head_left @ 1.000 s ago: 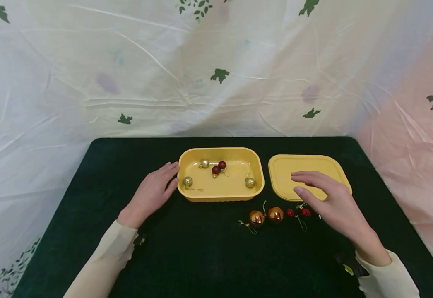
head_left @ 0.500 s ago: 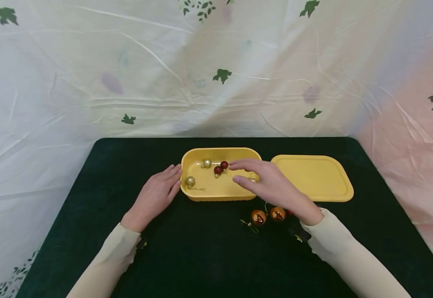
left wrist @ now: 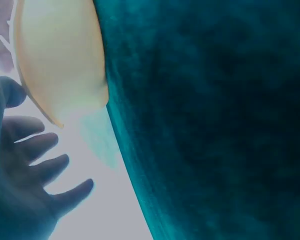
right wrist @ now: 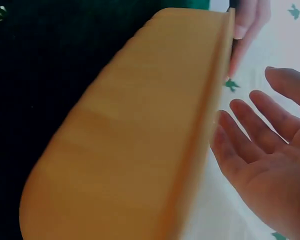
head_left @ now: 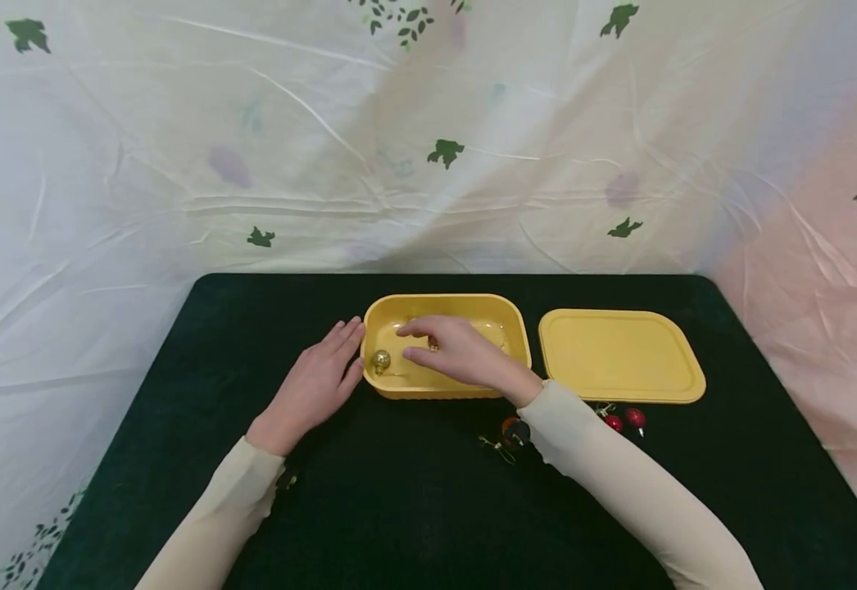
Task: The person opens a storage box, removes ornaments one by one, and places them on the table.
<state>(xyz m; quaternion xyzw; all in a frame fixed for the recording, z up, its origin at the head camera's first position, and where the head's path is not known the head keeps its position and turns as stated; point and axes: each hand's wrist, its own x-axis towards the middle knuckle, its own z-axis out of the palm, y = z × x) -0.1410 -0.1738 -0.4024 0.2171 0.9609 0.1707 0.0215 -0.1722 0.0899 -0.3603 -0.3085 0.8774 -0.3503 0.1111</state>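
Note:
My left hand (head_left: 310, 389) touches the left rim of a yellow plastic container (head_left: 443, 392), its fingers straight. Over the container's inside hovers my right hand (head_left: 458, 352), thumb and fingers apart. The right wrist view shows that hand (right wrist: 265, 155) holding nothing, beside the container's side wall (right wrist: 125, 125). A small gold Christmas bauble (head_left: 380, 359) lies at the container's left end. Part of a dark red bauble (head_left: 433, 343) shows between the right thumb and fingers, inside the container. The hand covers the other baubles there.
To the right of the container lies its flat yellow lid (head_left: 620, 356). Two small red baubles (head_left: 635, 419) lie in front of the lid. A copper-orange bauble (head_left: 510, 428) sits before the container, partly behind the right wrist. A dark green cloth (head_left: 399, 508) covers the table.
My right hand has travelled left from above the lid to above the middle of the container, palm still bare. The left hand has stayed at the container's left rim.

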